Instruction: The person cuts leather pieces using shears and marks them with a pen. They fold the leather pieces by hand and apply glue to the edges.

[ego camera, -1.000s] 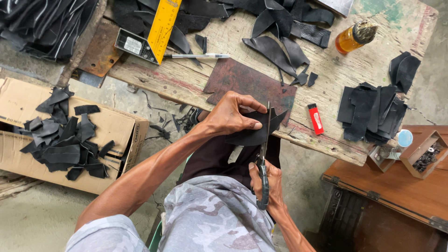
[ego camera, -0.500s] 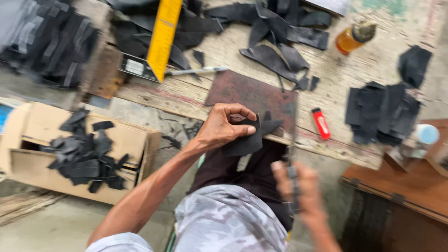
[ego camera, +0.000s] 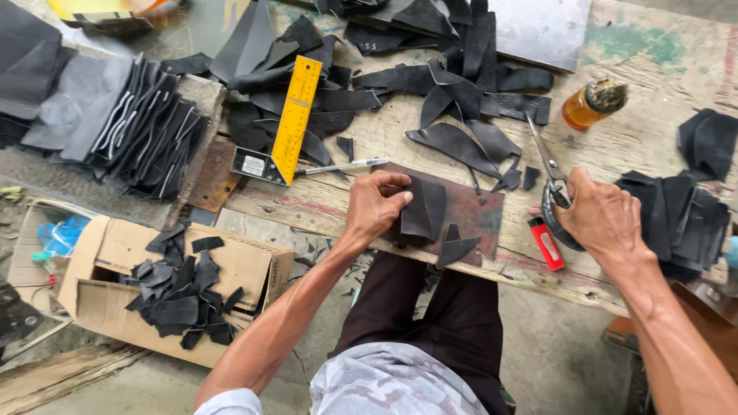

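Metal plate (ego camera: 469, 211) lay on the workbench (ego camera: 615, 146) near edge, centre. Left hand (ego camera: 374, 206) on a cut piece (ego camera: 421, 209) on that plate; small offcut (ego camera: 456, 250) at the plate's near edge. Right hand (ego camera: 600, 215) further right, on scissors (ego camera: 550, 173) — lighter (ego camera: 546, 243) just left of it. Pen (ego camera: 342, 165) and ruler (ego camera: 292, 119) far-left of the plate. Bottle (ego camera: 592, 104) at far right. Cardboard box (ego camera: 246, 265) of scraps on the floor, near left.

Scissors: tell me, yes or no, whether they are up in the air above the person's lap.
No, the scissors lie on the wooden table with the right hand over their handles.
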